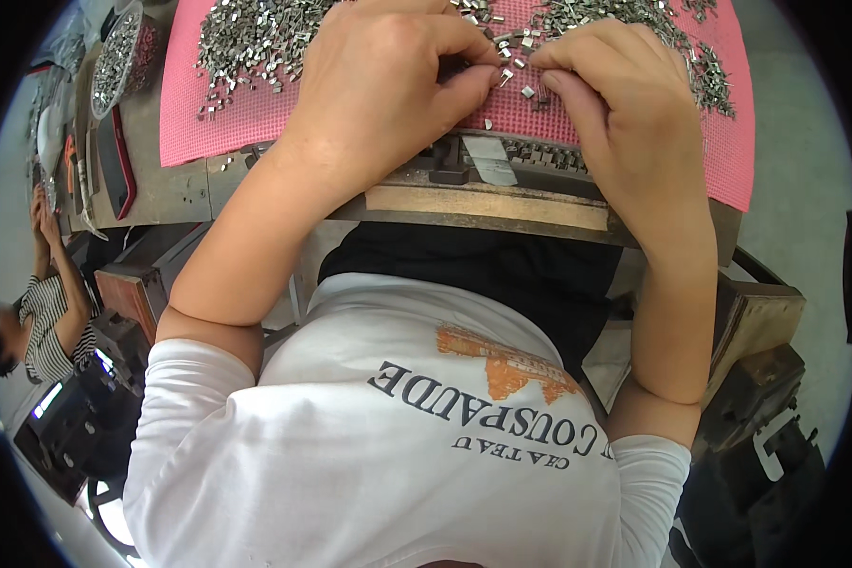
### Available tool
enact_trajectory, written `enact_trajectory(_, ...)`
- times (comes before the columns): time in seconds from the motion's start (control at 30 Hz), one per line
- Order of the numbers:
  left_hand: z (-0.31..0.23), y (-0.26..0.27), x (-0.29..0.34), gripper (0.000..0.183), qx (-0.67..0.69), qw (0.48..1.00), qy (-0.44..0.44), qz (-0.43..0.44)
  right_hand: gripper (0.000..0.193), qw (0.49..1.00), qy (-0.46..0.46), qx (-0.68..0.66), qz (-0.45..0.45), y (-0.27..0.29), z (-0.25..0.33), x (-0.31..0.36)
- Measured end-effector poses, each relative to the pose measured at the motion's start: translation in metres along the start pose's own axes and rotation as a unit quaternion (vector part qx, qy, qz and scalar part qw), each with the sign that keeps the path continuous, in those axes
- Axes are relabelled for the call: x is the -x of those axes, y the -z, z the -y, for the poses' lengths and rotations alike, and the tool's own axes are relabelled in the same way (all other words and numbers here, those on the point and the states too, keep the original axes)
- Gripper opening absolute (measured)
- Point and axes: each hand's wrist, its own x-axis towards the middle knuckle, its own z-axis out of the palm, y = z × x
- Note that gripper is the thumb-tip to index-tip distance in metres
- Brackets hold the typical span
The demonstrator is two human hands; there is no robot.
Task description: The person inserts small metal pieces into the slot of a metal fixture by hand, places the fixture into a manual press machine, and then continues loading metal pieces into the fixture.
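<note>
Over a pink mesh mat (185, 123), my left hand (379, 80) has its thumb and forefinger pinched together on a small silvery metal part (506, 78). Close beside it, my right hand (634, 109) is also closed, thumb near forefinger; whatever lies between those tips is too small to make out. Loose metal pieces (527, 92) lie on the mat between the two hands. Heaps of similar small parts (256, 43) spread behind my left hand, with more (715, 80) to the right. Below my hands, a dark metal fixture (549, 156) carries a row of small parts.
A clear bowl (123, 62) filled with small metal parts stands at the left, near a red-edged dark case (121, 166). The wooden table edge (483, 204) runs in front of me. At the far left, another person (52, 317) in a striped top works with raised hands.
</note>
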Motion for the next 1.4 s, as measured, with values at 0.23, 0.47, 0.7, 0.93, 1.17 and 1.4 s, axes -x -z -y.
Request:
enact_trajectory(0.23, 0.007, 0.008, 0.003, 0.017, 0.044, 0.999, -0.022, 0.015, 0.005, 0.998, 0.001, -0.040, 0.039, 0.015, 0.007, -0.026)
enact_trajectory(0.47, 0.005, 0.011, 0.004, 0.017, 0.003, 1.000, 0.000, 0.001, 0.005, 0.994, 0.069, 0.001, 0.083, 0.012, 0.002, -0.045)
enact_trajectory(0.7, 0.000, 0.015, -0.005, 0.013, -0.028, 0.999, -0.039, 0.012, 0.004, 0.965, 0.178, 0.121, 0.148, 0.017, -0.009, -0.057)
enact_trajectory(0.93, 0.006, 0.009, 0.000, 0.014, 0.024, 1.000, -0.014, -0.005, 0.008, 0.953, 0.220, 0.144, 0.154, 0.015, -0.017, -0.059)
enact_trajectory(1.17, 0.004, 0.015, 0.004, 0.015, 0.056, 0.998, 0.008, -0.010, 0.008, 0.982, 0.108, 0.053, 0.148, 0.025, -0.010, -0.048)
enact_trajectory(1.4, -0.014, 0.017, 0.010, 0.016, 0.126, 0.991, -0.051, -0.007, 0.017, 0.997, 0.043, -0.023, 0.053, 0.041, -0.011, 0.015)
